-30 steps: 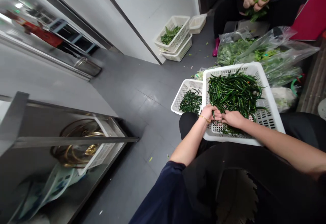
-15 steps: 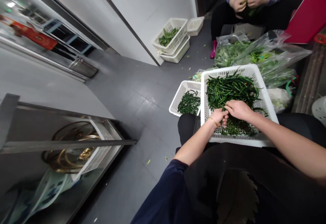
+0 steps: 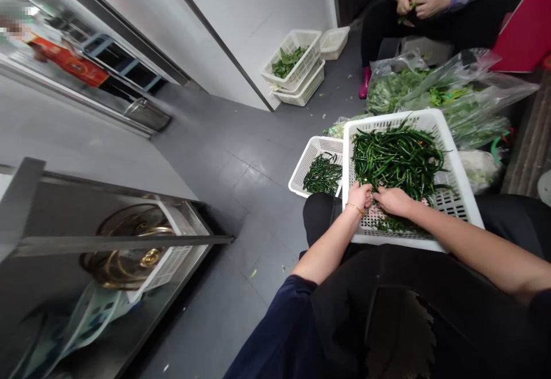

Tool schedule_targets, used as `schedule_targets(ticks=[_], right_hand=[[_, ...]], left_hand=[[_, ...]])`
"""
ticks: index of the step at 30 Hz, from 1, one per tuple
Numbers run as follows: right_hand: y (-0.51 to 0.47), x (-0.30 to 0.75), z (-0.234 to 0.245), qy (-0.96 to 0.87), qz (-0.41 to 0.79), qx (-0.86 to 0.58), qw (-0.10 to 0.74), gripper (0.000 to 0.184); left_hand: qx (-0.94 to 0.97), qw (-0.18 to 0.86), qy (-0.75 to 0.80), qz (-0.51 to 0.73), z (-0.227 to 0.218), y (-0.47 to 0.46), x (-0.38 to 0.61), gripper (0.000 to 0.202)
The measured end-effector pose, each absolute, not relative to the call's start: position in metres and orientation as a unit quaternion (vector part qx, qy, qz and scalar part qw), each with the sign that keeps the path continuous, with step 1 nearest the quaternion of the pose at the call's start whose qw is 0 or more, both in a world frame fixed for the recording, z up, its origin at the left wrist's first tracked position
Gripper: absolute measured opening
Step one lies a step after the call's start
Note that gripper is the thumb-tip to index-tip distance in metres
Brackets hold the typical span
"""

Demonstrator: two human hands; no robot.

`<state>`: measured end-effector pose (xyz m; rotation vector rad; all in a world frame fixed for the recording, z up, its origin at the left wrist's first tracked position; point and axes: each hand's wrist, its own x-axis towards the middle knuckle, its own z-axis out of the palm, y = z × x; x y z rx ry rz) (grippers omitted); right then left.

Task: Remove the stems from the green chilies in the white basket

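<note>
A white plastic basket (image 3: pixel 461 186) rests on my lap, with a heap of green chili peppers (image 3: pixel 394 158) filling its far part. Over its near left side, my left hand (image 3: pixel 360 196) is closed, its fingers curled around green chili pepper. My right hand (image 3: pixel 394 201) is beside it, fingertips pinched at the dark green bit between the two hands. How many peppers they hold is hidden by the fingers. Small green stem scraps (image 3: pixel 398 224) lie below my right hand at the basket's near end.
A smaller white basket (image 3: pixel 297 181) with more green chilies stands left of my lap. Clear plastic bags (image 3: pixel 482 97) of leafy greens lie beyond. Stacked white baskets (image 3: pixel 301 95) stand by the wall. A co-worker's hands (image 3: pixel 430 3) hold greens. A metal shelf (image 3: pixel 124 247) is at left.
Both my hands have moved a little left and down toward the basket's left side. The co-worker's hands have shifted slightly with the greens.
</note>
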<state>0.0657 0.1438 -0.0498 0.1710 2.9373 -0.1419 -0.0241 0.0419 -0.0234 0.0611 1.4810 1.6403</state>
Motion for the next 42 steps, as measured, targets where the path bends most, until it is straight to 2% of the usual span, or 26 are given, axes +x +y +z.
schedule_targets(ticks=[1,3,5,7,8,10,13,16,19,22,26,29,32,35,37,39,42], right_hand=[[0.148,0.069,-0.045,0.99,-0.085,0.086,0.077,0.027],[0.157,0.08,-0.036,0.959,-0.231,0.16,0.034,0.029],[0.162,0.094,-0.032,0.884,-0.405,0.235,0.011,0.039],[0.162,0.109,-0.032,0.83,-0.481,0.28,0.016,0.051],[0.16,0.116,-0.034,0.832,-0.47,0.293,0.017,0.054],[0.156,0.129,-0.039,0.88,-0.37,0.296,0.024,0.055],[0.151,0.142,-0.043,0.95,-0.159,0.267,0.033,0.049],[0.158,0.144,-0.038,0.97,-0.058,0.222,0.086,0.041],[0.181,0.128,-0.028,0.963,-0.062,0.228,0.133,0.047],[0.207,0.095,-0.023,0.945,-0.092,0.292,0.117,0.055],[0.225,0.054,-0.032,0.911,-0.132,0.374,0.118,0.039],[0.226,0.057,-0.041,0.889,-0.211,0.4,0.069,0.031],[0.212,0.089,-0.042,0.891,-0.285,0.352,0.017,0.028],[0.185,0.122,-0.033,0.915,-0.321,0.243,0.032,0.033],[0.17,0.13,-0.027,0.934,-0.286,0.188,0.096,0.039],[0.164,0.121,-0.022,0.951,-0.2,0.19,0.142,0.044],[0.174,0.088,-0.021,0.963,-0.061,0.24,0.101,0.046]], left_hand=[[0.027,0.43,0.611,0.664,-0.025,0.045,-0.023,0.023],[0.041,0.425,0.63,0.649,-0.028,0.051,-0.019,0.022],[0.074,0.484,0.623,0.61,-0.03,0.055,-0.012,0.024],[0.109,0.566,0.601,0.554,-0.033,0.058,-0.003,0.026],[0.12,0.596,0.597,0.523,-0.034,0.058,0.002,0.026],[0.133,0.623,0.612,0.469,-0.037,0.058,0.011,0.023],[0.152,0.621,0.645,0.419,-0.043,0.057,0.02,0.019],[0.149,0.622,0.661,0.392,-0.049,0.059,0.024,0.019],[0.112,0.603,0.671,0.416,-0.051,0.063,0.021,0.029],[0.098,0.56,0.68,0.463,-0.049,0.066,0.014,0.037],[0.073,0.518,0.647,0.555,-0.045,0.066,0.009,0.039],[0.04,0.514,0.601,0.61,-0.044,0.066,0.007,0.04],[0.021,0.537,0.552,0.638,-0.042,0.068,0.005,0.042],[0.021,0.592,0.505,0.628,-0.042,0.071,0.006,0.043],[0.018,0.588,0.507,0.63,-0.042,0.072,0.007,0.043],[-0.012,0.534,0.524,0.664,-0.042,0.072,0.006,0.043],[-0.053,0.464,0.531,0.707,-0.043,0.071,0.003,0.047]])
